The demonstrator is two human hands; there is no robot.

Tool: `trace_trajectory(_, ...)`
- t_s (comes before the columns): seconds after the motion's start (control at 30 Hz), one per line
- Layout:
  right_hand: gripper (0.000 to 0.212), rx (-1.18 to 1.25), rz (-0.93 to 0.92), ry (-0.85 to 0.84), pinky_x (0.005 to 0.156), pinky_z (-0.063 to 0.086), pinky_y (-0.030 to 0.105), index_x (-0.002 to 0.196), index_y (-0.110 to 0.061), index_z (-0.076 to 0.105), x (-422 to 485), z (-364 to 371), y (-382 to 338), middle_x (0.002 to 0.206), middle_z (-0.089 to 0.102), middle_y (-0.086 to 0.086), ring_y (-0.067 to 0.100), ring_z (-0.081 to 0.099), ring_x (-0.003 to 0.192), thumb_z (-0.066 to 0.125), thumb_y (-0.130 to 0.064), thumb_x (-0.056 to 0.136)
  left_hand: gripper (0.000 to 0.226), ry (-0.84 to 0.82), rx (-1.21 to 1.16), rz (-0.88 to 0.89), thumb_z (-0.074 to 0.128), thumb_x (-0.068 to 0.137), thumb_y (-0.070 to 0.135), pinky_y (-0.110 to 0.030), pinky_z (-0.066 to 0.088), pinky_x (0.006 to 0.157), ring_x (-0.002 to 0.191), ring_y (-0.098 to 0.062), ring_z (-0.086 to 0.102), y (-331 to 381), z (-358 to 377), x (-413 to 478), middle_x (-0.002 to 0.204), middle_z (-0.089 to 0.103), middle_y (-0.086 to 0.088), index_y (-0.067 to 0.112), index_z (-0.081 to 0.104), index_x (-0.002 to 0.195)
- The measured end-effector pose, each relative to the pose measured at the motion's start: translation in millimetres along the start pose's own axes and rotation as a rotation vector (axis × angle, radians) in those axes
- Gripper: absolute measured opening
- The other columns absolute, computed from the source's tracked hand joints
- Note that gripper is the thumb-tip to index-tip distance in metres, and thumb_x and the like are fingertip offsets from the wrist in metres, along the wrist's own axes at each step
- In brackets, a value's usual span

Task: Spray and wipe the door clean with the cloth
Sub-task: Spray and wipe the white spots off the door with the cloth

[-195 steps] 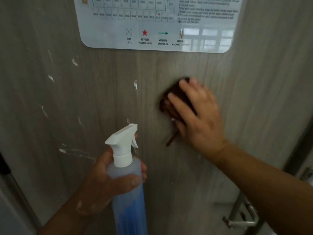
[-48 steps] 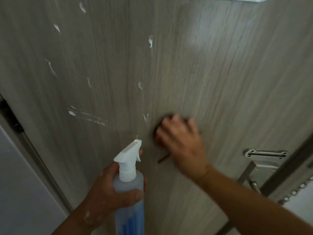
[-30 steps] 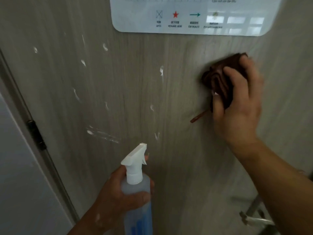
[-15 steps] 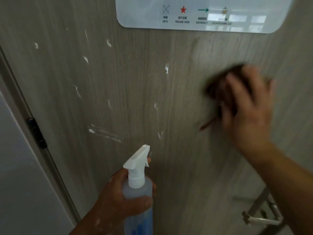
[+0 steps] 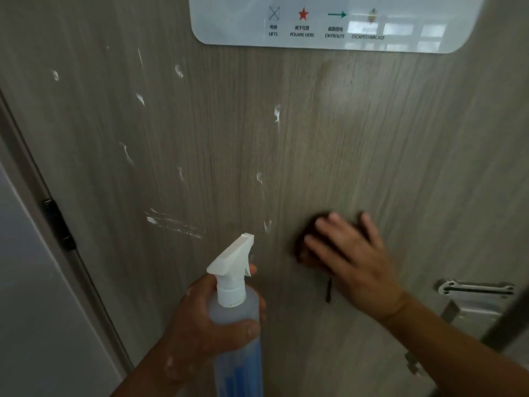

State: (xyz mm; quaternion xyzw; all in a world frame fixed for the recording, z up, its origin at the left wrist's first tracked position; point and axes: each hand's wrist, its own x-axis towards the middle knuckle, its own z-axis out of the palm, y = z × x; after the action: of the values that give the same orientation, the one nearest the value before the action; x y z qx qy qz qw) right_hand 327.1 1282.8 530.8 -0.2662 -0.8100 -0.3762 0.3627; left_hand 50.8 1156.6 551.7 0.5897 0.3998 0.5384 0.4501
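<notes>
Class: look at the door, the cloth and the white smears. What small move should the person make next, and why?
Probably slide the right hand, pressing the cloth flat to the door, leftward onto the nearest white smear. The smears lie left of the cloth, unwiped; the left hand only holds the spray bottle.

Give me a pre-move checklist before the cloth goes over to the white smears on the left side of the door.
1. Dark brown cloth pressed flat on the grey wood-grain door under the right hand: ok.
2. Clear spray bottle with white trigger head gripped upright in the left hand: ok.
3. Blue liquid left in the bottle: ok.
4. White smears removed: not ok, several remain.
5. Nozzle aimed at the smears: cannot tell.
6. Cloth damp enough: cannot tell.
</notes>
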Motion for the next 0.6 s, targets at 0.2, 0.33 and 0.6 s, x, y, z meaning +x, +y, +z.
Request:
trace_trajectory(0.2,0.050,0.056,0.468,0.416,0.115,0.034,0.065,0.143,-0.006,0.057,135,-60,57,0.154,0.043,0.024,0.039,0.040,0.145,0.066,-0.011,0.094,0.071,0.032,-0.085,-0.043,0.096,0.031,0.049,-0.036,0.057,0.067,0.080,-0.037,0.072,-5,-4,-3,0.088,0.075,-0.021,0.026,0.073,0.094)
trace_trajectory(0.33,0.054,0.066,0.465,0.434,0.117,0.032,0.064,0.143,-0.003,0.058,126,-31,16,0.154,0.044,0.026,0.044,0.038,0.147,0.066,-0.005,0.090,0.072,0.065,-0.120,-0.072,0.097,0.027,0.050,-0.037,0.058,0.066,0.078,-0.037,0.072,-9,-6,-5,0.086,0.076,-0.021,0.026,0.073,0.091)
trace_trajectory(0.6,0.041,-0.023,-0.402,-0.394,0.128,0.007,0.054,0.139,-0.027,0.064,-33,36,-57,0.154,0.051,-0.001,0.023,0.040,0.147,0.046,-0.027,0.101,0.061,0.065,-0.128,-0.034,0.095,0.028,0.052,-0.042,0.057,0.068,0.074,-0.036,0.071,-7,-8,-14,0.082,0.076,-0.019,0.034,0.076,0.083)
